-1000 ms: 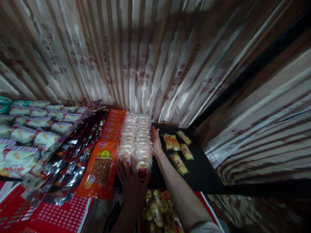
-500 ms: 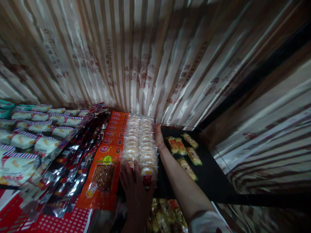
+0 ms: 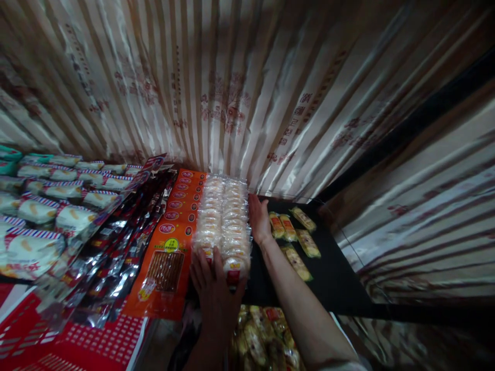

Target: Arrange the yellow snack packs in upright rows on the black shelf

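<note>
Two rows of clear-wrapped round white crackers or cakes [image 3: 234, 226] stand packed on a black shelf. My left hand [image 3: 216, 288] lies against the front of these rows with its fingers spread. Along their right side, toward the back, my right hand [image 3: 260, 219] is held flat, its thumb sticking out. Nothing is gripped in it. Orange snack packets [image 3: 164, 263] with a window showing brown sticks overlap in a row just left of the white packs. Several small yellow wrapped cakes [image 3: 297, 260] lie on the shelf to the right of my right hand.
Dark shiny packets [image 3: 127, 242] and white striped bags [image 3: 73, 219] fill the left side. Below are a red plastic basket [image 3: 100, 342] and a pile of yellow wrapped cakes [image 3: 259, 337]. Pleated printed sheeting [image 3: 228, 93] hangs behind the black shelf [image 3: 332, 278].
My right hand has come slightly away from the white packs' side, and its thumb now shows spread out. My left hand stays at the front. The view has shifted a little.
</note>
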The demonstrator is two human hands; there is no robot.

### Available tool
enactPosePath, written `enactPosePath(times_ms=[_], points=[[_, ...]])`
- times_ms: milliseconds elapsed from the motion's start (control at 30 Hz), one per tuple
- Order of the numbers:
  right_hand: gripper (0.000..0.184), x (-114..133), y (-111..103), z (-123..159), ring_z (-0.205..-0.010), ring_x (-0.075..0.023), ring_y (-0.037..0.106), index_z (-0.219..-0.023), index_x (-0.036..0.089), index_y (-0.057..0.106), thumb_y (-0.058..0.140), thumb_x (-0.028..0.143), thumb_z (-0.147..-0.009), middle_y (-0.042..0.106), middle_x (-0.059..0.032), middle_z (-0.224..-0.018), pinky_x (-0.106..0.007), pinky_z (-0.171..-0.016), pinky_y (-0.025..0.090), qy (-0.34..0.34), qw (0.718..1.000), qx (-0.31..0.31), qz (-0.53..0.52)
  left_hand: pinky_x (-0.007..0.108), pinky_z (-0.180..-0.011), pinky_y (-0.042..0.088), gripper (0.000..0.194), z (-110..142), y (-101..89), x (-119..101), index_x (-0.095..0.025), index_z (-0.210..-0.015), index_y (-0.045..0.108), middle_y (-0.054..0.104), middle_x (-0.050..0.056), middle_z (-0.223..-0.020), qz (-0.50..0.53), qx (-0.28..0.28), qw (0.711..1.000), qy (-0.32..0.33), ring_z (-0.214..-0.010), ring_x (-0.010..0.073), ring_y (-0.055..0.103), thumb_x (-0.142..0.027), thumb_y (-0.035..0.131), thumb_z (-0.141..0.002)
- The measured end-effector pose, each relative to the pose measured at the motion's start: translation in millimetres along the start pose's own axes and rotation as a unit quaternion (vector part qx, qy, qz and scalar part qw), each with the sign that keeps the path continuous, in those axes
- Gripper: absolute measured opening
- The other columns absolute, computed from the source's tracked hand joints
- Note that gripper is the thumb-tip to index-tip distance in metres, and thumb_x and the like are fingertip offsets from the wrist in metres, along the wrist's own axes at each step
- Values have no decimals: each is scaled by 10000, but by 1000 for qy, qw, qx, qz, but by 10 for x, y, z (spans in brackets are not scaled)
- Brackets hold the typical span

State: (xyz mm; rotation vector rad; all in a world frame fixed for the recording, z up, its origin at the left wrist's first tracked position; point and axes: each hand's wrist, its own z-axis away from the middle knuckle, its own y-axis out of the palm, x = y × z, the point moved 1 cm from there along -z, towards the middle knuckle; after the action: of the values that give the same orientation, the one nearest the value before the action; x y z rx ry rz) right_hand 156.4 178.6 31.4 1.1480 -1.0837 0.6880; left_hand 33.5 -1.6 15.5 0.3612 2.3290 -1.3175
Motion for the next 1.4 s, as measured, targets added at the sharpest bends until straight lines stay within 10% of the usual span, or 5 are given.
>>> enactPosePath(times_ms=[300,833,1167,1400], points=[[588,-18,-208,1021,-1318,-176,356,-1213,283,528,271,662,-844,422,-13,-1413,-442,-1119,208,71,992,28,-98,590,-1072,193,791,22,-48,20,-86,-1388,312,163,231,-1489,-22,25,999,6,-1378,390,91,-473,581,-752],[649,-22,-409,1521,-1344,-170,304,-1323,216,422,318,639,-842,389,-72,-1431,-411,-1135,167,14,999,-45,-10,593,-1078,168,912,58,-8,51,-108,-1414,259,140,229,-1495,-28,39,998,27,-1381,383,83,-627,539,-718],[723,-209,-107,1464,-1319,-173,352,-1389,233,331,263,686,-829,344,-43,-1456,-384,-1079,315,38,999,15,30,588,-1077,169,723,19,-54,67,-124,-1389,330,117,231,-1498,-18,40,999,26,-1384,382,53,-507,514,-804],[639,-30,-558,1627,-1310,-180,359,-1316,185,441,359,601,-838,421,-83,-1406,-375,-1085,280,-66,983,-72,154,610,-1070,145,723,44,-167,69,-96,-1380,332,94,250,-1496,23,13,998,64,-1384,386,-4,-491,522,-806]])
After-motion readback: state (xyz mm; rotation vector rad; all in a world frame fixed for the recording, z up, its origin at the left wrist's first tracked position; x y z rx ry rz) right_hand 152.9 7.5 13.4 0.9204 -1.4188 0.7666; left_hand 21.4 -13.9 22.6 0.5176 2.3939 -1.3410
